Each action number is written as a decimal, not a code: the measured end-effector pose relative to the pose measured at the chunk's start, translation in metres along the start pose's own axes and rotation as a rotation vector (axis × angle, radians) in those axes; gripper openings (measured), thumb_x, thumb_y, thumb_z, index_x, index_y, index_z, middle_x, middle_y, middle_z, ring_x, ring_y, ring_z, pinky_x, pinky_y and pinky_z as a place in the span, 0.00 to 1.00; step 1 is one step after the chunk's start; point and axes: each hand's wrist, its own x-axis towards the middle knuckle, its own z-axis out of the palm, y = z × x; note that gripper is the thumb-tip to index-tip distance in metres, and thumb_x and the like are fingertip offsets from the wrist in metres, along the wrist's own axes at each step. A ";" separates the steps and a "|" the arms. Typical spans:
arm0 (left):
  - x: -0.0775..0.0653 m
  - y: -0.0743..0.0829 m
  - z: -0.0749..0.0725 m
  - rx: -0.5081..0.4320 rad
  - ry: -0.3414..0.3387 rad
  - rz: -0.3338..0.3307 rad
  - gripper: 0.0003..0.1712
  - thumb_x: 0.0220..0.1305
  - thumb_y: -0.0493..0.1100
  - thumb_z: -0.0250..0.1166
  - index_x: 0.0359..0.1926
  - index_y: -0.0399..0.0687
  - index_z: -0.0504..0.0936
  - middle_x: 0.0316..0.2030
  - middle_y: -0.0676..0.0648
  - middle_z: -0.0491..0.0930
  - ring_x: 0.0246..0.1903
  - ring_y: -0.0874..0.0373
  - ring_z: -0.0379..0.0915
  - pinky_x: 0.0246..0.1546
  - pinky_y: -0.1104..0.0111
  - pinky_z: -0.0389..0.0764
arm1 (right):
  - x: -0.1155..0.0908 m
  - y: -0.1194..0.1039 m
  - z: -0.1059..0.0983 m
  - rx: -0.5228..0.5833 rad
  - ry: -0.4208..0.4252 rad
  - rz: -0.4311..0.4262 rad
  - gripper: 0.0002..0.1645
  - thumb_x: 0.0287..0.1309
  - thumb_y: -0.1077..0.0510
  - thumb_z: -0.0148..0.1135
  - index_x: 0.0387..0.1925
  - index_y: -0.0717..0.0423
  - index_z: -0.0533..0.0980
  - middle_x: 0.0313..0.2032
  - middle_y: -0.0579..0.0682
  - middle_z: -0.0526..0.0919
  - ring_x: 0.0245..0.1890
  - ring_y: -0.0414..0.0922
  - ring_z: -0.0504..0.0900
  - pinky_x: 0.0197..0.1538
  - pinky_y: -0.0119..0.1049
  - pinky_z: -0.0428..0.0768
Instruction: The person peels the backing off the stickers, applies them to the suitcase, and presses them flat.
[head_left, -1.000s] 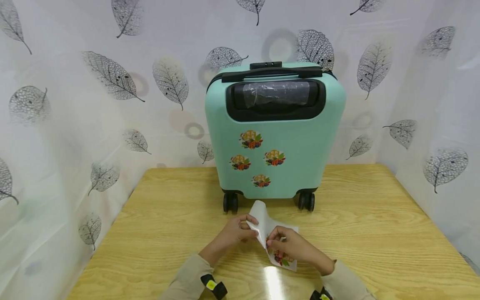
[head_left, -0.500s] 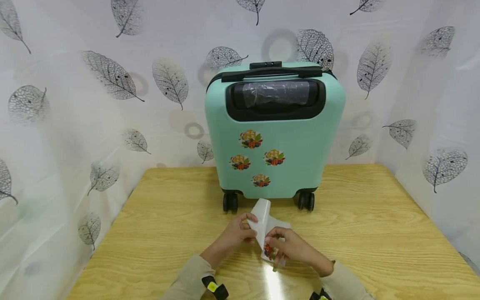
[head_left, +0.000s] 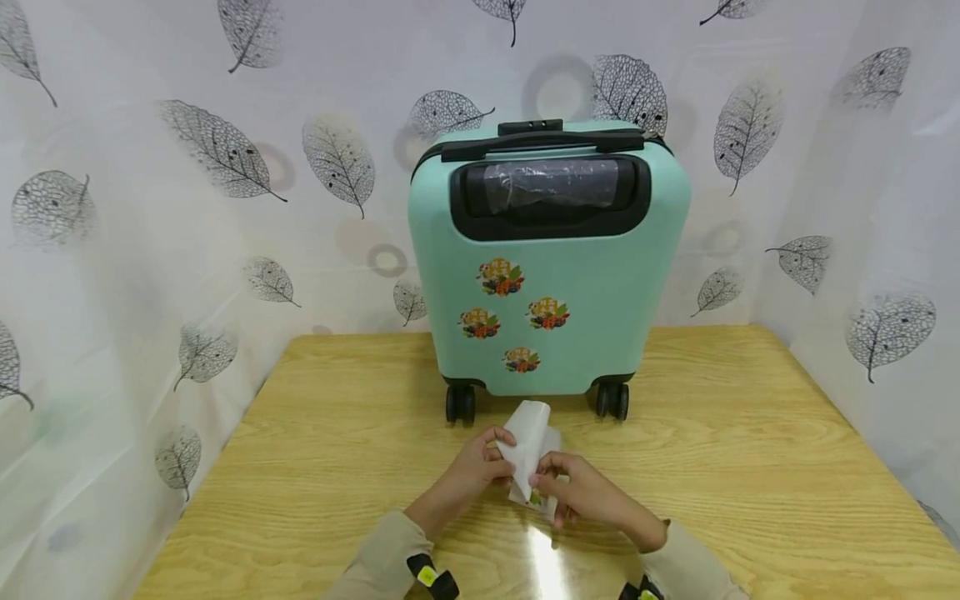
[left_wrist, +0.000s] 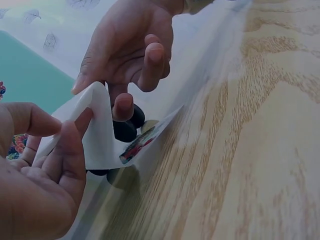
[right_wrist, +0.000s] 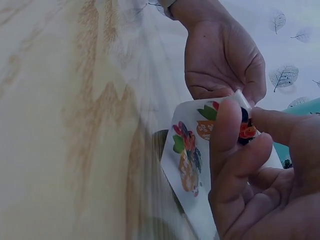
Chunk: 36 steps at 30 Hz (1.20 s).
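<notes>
Your left grip [head_left: 472, 468] and right grip [head_left: 579, 492] pinch the curled white paper sticker sheet [head_left: 528, 433], so uneven tugging could tear it.

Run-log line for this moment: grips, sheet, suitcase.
left grip: pinches bent sticker sheet | right grip: pinches it at the bend | suitcase: upright on table, four stickers on facing side

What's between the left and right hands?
The white sticker sheet, bent over on itself; the left hand pinches one side, the right hand is at the other. Shows in the head view.
</notes>
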 end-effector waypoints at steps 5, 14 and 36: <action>0.001 -0.003 -0.001 0.000 -0.003 -0.004 0.14 0.59 0.28 0.58 0.44 0.42 0.68 0.16 0.52 0.69 0.20 0.62 0.69 0.28 0.71 0.74 | -0.001 -0.002 -0.001 0.023 0.001 0.016 0.18 0.70 0.51 0.53 0.45 0.63 0.72 0.36 0.56 0.77 0.14 0.37 0.77 0.15 0.27 0.68; 0.000 -0.002 0.001 0.011 -0.016 -0.002 0.14 0.59 0.28 0.58 0.45 0.41 0.67 0.19 0.53 0.74 0.24 0.64 0.73 0.29 0.72 0.75 | -0.001 -0.002 -0.002 0.012 -0.003 0.009 0.16 0.70 0.56 0.50 0.49 0.66 0.72 0.37 0.57 0.77 0.14 0.35 0.78 0.17 0.25 0.68; 0.002 -0.003 -0.005 0.106 0.054 0.024 0.14 0.59 0.29 0.58 0.46 0.40 0.69 0.16 0.53 0.66 0.24 0.61 0.69 0.33 0.70 0.73 | -0.005 -0.002 -0.010 -0.013 0.071 0.026 0.11 0.68 0.60 0.49 0.40 0.66 0.73 0.29 0.54 0.77 0.15 0.38 0.78 0.18 0.25 0.67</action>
